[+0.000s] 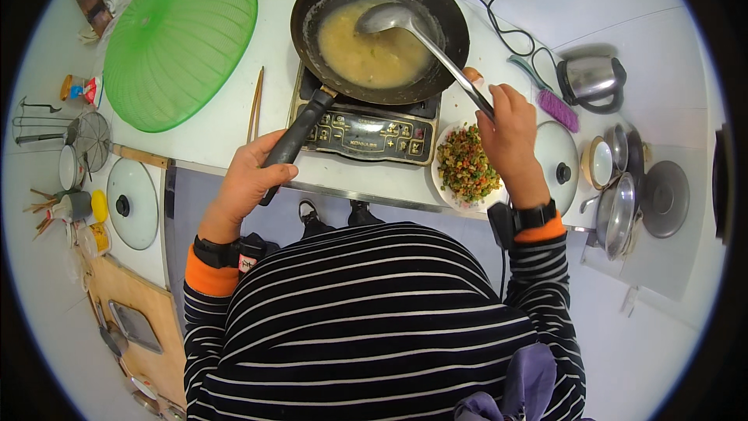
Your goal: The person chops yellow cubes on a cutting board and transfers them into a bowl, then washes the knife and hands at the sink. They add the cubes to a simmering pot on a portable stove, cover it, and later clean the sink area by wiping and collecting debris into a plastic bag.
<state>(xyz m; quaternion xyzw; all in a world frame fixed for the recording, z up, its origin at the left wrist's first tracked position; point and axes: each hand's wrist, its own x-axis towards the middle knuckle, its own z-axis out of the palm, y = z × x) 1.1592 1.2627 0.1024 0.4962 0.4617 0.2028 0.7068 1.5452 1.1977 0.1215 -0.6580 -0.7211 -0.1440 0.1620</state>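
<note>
A dark wok (pixel 453 17) sits on a black induction cooker (pixel 365 134). Cloudy yellowish soup (pixel 350 58) fills its bottom. My left hand (pixel 251 169) grips the wok's black handle (pixel 298 134), thumb along its near side. In my right hand (pixel 511 128) is the dark-tipped handle of a metal ladle (pixel 385 16), whose bowl rests at the soup, partly over its surface. Just below my right hand stands a plate (pixel 444 187) heaped with diced mixed vegetables (pixel 467 164), partly hidden by the hand. A brown egg or eggshell (pixel 472 75) lies beside the wok, partly covered by the ladle.
A green mesh food cover (pixel 181 47) and chopsticks (pixel 256 102) lie to the left. Glass lids (pixel 137 222) (pixel 552 152) flank the counter. At right are a purple-bristled brush (pixel 557 108), an electric kettle (pixel 590 82) with a black cord (pixel 497 23), and metal bowls (pixel 619 216).
</note>
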